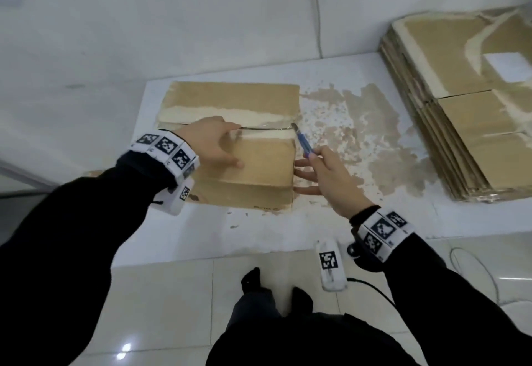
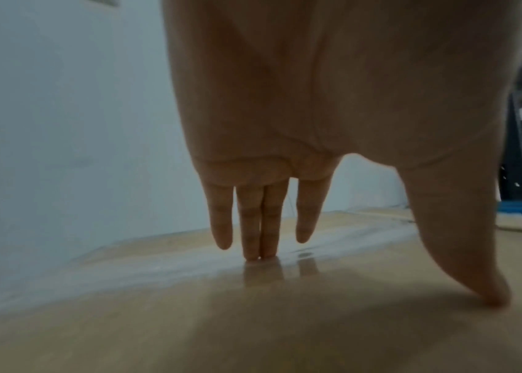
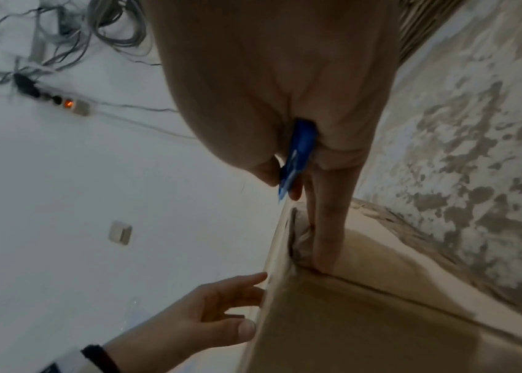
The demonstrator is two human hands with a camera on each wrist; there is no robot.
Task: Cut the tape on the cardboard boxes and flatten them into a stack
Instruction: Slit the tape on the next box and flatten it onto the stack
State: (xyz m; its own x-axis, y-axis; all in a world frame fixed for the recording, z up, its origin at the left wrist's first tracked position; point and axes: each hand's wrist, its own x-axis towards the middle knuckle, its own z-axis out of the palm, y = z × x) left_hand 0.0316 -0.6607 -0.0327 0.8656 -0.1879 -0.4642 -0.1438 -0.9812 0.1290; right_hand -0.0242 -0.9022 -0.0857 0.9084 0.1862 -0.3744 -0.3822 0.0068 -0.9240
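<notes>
Brown cardboard box (image 1: 230,135), taped along its top seam, sits on a white table (image 1: 259,233) whose surface is scraped to brown patches to the right of the box. Clear glossy tape (image 1: 259,128) runs left to right across the box top, over the gap between the two flaps.

Left hand (image 1: 213,144): flat, fingers straight and spread, pressing down on the box top; fingertips (image 2: 259,249) rest on the tape strip, thumb on the near flap. Holds nothing.

Right hand (image 1: 328,178): at the right edge of the box, thumb and forefinger pinching a blue utility knife (image 1: 303,142); remaining fingers extended against the box's right side. Knife blade tip touches the right end of the tape seam.

Stack of flattened brown cardboard boxes (image 1: 460,112) lies at the far right of the table, well apart from the taped box. Person's dark sleeves carry white marker bands at both wrists.
</notes>
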